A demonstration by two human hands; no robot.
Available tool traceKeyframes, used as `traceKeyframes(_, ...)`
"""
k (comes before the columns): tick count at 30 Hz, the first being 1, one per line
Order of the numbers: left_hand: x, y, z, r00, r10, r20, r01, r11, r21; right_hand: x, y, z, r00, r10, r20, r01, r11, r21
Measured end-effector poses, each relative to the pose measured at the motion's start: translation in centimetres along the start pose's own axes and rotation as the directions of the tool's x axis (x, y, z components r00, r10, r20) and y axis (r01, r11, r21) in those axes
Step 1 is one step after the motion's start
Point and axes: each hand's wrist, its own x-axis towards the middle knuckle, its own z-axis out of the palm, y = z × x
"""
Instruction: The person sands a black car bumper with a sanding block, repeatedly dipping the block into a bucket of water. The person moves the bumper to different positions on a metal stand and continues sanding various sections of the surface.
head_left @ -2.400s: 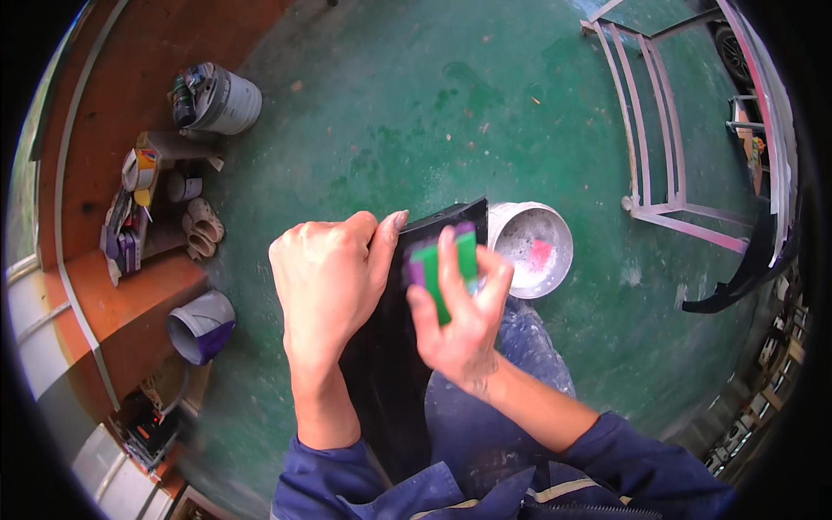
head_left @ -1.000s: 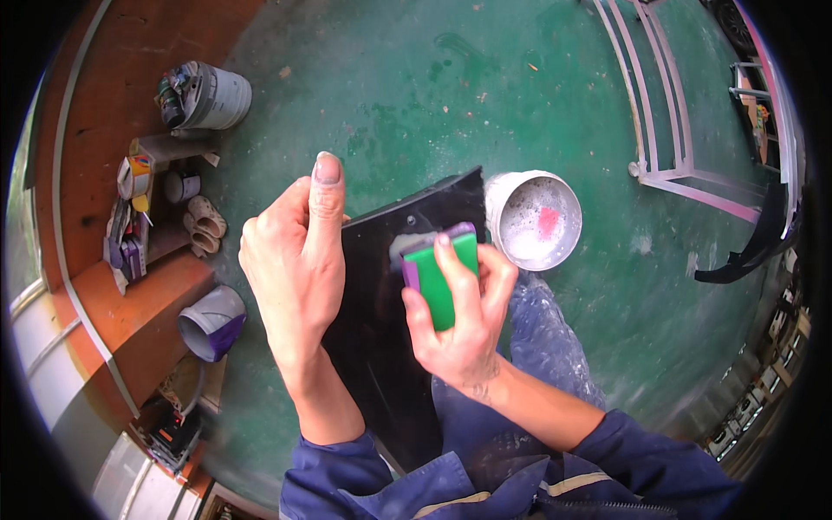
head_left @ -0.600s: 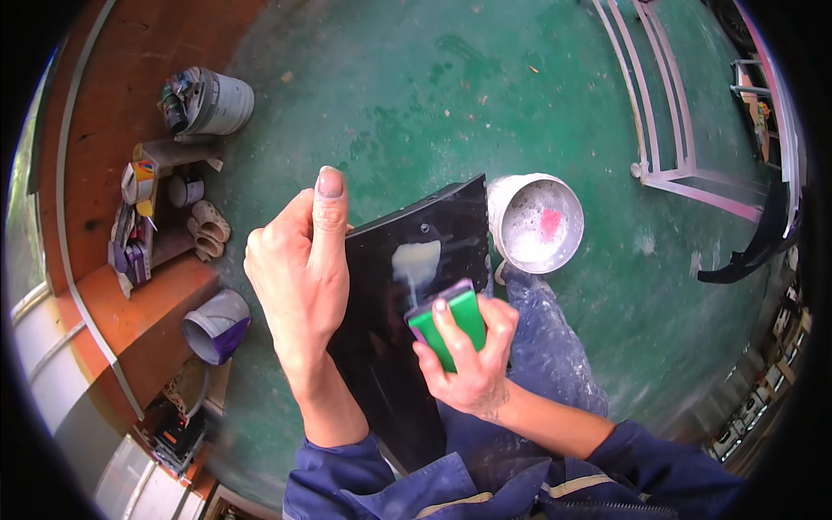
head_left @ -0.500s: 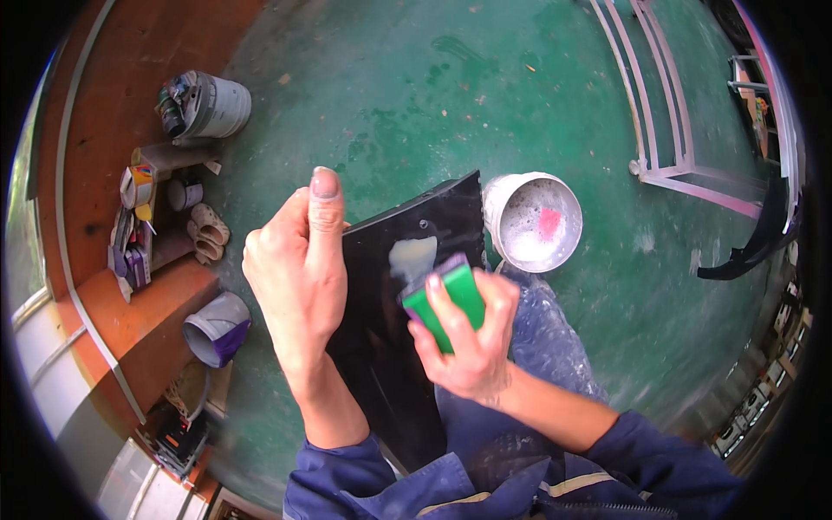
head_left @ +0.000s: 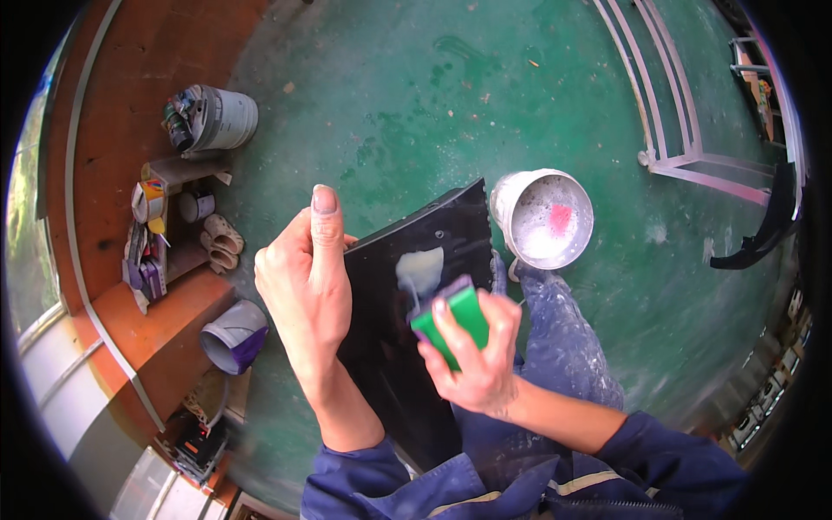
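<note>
A black curved panel (head_left: 381, 347) lies slanted across my lap, its far end pointing away from me. My left hand (head_left: 305, 282) is closed round the panel's left edge, thumb sticking up and fingertips hidden behind it. In my right hand (head_left: 485, 368) is a green sanding block (head_left: 461, 324) with a purplish-grey layer along its far side. The block is against the panel just below a pale, cream-grey patch (head_left: 420, 269). A small round hole shows above that patch.
Beyond my knee stands a white bucket (head_left: 503, 206) holding foamy liquid and a pink piece (head_left: 562, 219). At left are a filled pail (head_left: 227, 120), a purple-stained bucket (head_left: 227, 336) and clogs (head_left: 223, 241). A metal frame (head_left: 706, 178) stands right on the green floor (head_left: 381, 113).
The sanding block in my right hand has shifted slightly down and right, away from the pale patch. The whole view has moved a little; my left hand keeps its hold on the panel.
</note>
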Motion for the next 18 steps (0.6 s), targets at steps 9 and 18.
traceKeyframes(9, 0.2, -0.1, 0.3, 0.999, -0.044, 0.018, 0.044, 0.999, -0.027, 1.8, 0.8, 0.4, 0.999, 0.038, 0.006, -0.039, 0.99, 0.134)
traceKeyframes(18, 0.3, 0.3, 0.5, 1.0, 0.009, 0.017, -0.008, 0.999, -0.048, 1.9, 1.3, 0.3, 0.999, 0.042, 0.024, -0.045, 0.981, 0.191)
